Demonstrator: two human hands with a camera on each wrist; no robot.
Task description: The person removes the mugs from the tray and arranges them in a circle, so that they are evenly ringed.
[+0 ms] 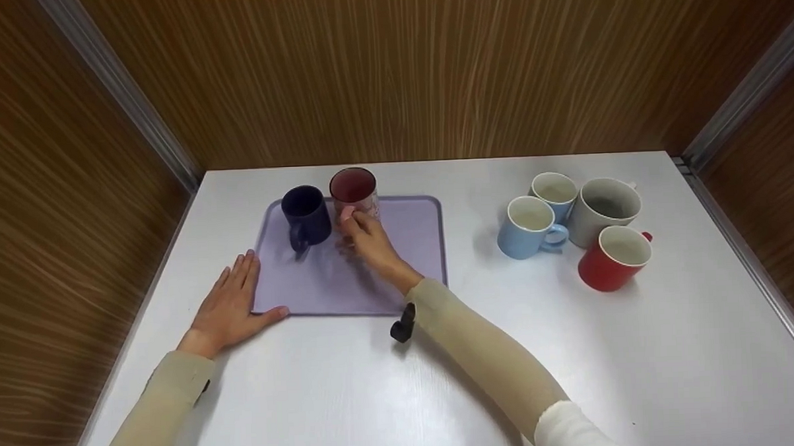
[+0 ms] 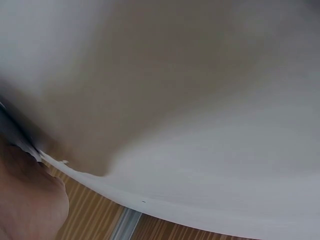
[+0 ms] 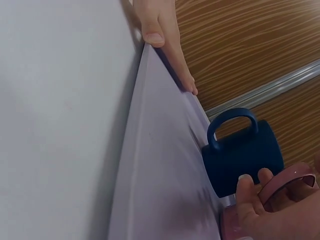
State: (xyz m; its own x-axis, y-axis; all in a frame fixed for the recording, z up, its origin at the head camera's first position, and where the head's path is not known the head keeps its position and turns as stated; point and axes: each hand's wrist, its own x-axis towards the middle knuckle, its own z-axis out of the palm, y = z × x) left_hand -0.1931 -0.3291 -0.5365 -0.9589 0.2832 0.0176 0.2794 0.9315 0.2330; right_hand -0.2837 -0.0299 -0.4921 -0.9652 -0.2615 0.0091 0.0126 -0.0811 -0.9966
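Observation:
A lavender tray (image 1: 407, 239) lies on the white table. My left hand (image 1: 227, 309) rests at its near left corner, fingers straight along the left edge and thumb against the front edge. At the far side of the tray, my right hand (image 1: 373, 245) grips a pink mug (image 1: 354, 186) by its handle. In the right wrist view, the fingers curl around that pink handle (image 3: 287, 178). Just left of it, a dark blue mug (image 1: 311, 221) stands upright on the tray, its handle turned toward me. The left wrist view shows mostly blurred table surface.
On the right of the table stand two light blue mugs, the nearer one (image 1: 523, 235) and the farther one (image 1: 554, 188), a larger grey-white mug (image 1: 585, 223) and a red mug (image 1: 603, 268). Wood-patterned panels (image 1: 392, 78) enclose the table at the back and sides.

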